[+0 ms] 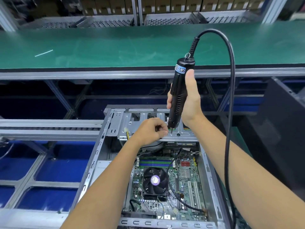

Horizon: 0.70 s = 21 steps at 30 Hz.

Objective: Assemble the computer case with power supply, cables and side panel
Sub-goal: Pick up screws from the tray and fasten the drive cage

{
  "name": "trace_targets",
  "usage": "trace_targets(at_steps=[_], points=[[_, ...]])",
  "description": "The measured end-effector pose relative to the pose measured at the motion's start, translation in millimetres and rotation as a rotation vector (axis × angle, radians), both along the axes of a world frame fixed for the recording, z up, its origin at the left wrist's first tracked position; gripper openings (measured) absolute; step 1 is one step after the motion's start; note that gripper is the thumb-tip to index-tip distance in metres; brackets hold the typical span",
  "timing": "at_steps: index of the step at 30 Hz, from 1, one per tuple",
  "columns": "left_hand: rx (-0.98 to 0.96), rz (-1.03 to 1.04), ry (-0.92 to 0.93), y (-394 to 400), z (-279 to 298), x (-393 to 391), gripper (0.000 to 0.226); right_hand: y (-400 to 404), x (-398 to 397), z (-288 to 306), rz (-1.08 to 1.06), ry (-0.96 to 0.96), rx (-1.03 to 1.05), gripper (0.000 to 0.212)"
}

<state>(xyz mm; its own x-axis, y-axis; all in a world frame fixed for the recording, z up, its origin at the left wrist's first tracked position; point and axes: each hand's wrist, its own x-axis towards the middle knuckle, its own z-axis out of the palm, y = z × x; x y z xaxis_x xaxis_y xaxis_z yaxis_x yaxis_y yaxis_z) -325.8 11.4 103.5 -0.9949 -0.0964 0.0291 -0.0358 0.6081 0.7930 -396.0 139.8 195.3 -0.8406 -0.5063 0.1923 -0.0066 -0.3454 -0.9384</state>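
Right hand (188,103) grips screwdriver (177,95); left hand (152,130) pinches at bit, over case (92,166).

Inside the open computer case (99,156), black cables (171,164) and the CPU fan (155,180) crowd the motherboard (186,184); the drive cage (148,128) blocks the far end.

Open computer case (105,156) lying on a roller conveyor rail (49,128); beyond the case, green belt (115,47) bearing one pale strip (43,53).
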Motion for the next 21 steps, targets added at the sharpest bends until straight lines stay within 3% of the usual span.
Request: trace_targets(at_steps=[13,21], points=[[0.097,-0.006,-0.041,-0.8,1.3,-0.9,0.021,0.6,1.6,11.7,-0.062,-0.298,-0.101,0.049],[0.124,-0.003,-0.052,-1.6,0.4,-1.0,0.020,4.3,1.6,13.5,-0.077,-0.303,-0.080,0.064]])
